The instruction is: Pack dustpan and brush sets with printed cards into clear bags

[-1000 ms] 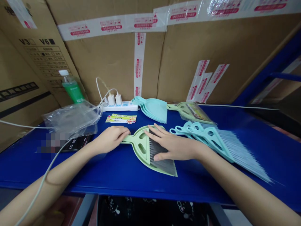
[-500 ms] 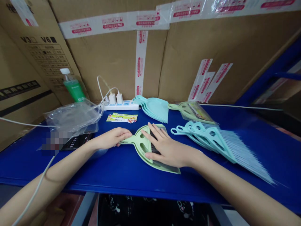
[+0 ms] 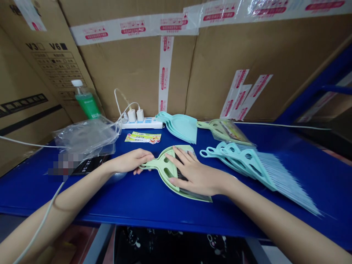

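A light green dustpan (image 3: pixel 170 187) lies on the table with a green hand brush (image 3: pixel 171 169) nested in it, its dark bristles partly covered. My left hand (image 3: pixel 134 160) is closed around the two handles at their left end. Spread flat over the bristles and the pan is my right hand (image 3: pixel 195 172), fingers apart. To the right lie several overlapping turquoise brushes (image 3: pixel 247 159) with pale bristles. Behind them rests a green dustpan set (image 3: pixel 225 131) in clear wrapping, beside a stack of turquoise dustpans (image 3: pixel 181 126).
At the left are clear plastic bags (image 3: pixel 85 135), a black device with lit digits (image 3: pixel 92 165) and a green bottle (image 3: pixel 87 102). A white power strip (image 3: pixel 150 123) with cables stands near the cardboard at the back. Printed cards (image 3: pixel 143 137) lie before it. A white cable crosses my left forearm.
Fingers of my left hand show a little more beneath the handles. Otherwise both hands and the dustpan stay almost where they were.
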